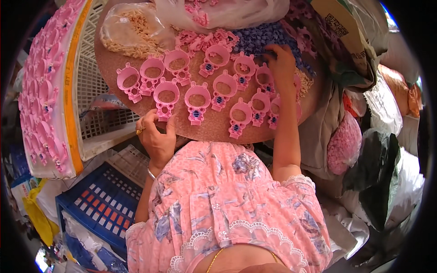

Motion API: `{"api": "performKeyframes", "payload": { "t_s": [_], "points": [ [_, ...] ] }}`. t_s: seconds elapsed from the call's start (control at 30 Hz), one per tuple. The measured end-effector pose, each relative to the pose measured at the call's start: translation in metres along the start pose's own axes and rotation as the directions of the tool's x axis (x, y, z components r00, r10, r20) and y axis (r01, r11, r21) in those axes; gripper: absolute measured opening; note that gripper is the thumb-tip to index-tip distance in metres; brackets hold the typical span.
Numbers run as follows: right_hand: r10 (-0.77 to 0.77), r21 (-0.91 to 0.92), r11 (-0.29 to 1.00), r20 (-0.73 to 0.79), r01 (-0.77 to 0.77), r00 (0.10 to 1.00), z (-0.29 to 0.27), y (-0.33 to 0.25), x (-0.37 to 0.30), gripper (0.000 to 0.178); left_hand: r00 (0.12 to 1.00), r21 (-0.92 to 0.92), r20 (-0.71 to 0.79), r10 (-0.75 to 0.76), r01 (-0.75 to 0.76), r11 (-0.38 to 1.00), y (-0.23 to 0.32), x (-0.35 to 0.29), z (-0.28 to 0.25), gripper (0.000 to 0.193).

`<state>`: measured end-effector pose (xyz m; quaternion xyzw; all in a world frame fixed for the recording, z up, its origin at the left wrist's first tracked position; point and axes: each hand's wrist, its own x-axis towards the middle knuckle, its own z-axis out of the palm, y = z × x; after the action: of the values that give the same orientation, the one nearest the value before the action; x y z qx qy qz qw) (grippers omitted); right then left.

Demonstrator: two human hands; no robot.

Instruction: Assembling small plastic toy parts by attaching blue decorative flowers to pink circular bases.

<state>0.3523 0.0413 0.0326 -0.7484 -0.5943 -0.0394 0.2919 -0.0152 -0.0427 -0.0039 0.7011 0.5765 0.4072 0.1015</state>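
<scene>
- Leftmost, a white box with a yellow-orange edge (pixel 72 91) stands tilted, covered with pink plastic pieces (pixel 44 98).
- Beside it sits a cream lattice plastic basket (pixel 109 125), with a blue slotted plastic crate (pixel 102 198) below.
- Next, the left hand (pixel 157 134) is narrow, thumb and forefinger holding the lower end of a pink plastic ring piece with two small ears (pixel 166 109), which lies at the near edge of the round brown counter (pixel 207 132).
- Above, a clear plastic bag of small beige pieces (pixel 132 34) rests on the counter.
- Around the middle lie more eared pink ring pieces (pixel 197 108), several bearing blue inserts.
- Farther right, the right hand (pixel 281 61) bends its fingers at a heap of small blue pieces (pixel 261 38); whether it grips any, I cannot tell.
- Rightmost, a clear bag of pink bits (pixel 344 145) sits off the counter.
</scene>
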Motion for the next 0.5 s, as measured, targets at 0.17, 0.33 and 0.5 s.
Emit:
{"api": "performKeyframes", "payload": {
  "t_s": [0.17, 0.33, 0.5],
  "points": [
    [-0.286, -0.039, 0.956, 0.069, 0.289, 0.956, 0.013, 0.006, 0.006, 0.025, 1.000, 0.001, 0.012, -0.016, 0.016, 1.000, 0.002, -0.001, -0.002, 0.046],
    [-0.046, 0.107, 0.994, 0.083, 0.036, 0.996, -0.006, -0.021, 0.005, 0.018, 0.996, -0.126, -0.071, -0.053, 0.044, 0.991, 0.002, -0.003, 0.002, 0.043],
    [0.073, 0.697, 0.653, 0.330, -0.295, 0.941, -0.030, -0.096, -0.030, 0.017, 0.971, -0.209, -0.225, 0.082, -0.130, 0.969, 0.006, 0.004, 0.000, 0.042]
  ]
}}
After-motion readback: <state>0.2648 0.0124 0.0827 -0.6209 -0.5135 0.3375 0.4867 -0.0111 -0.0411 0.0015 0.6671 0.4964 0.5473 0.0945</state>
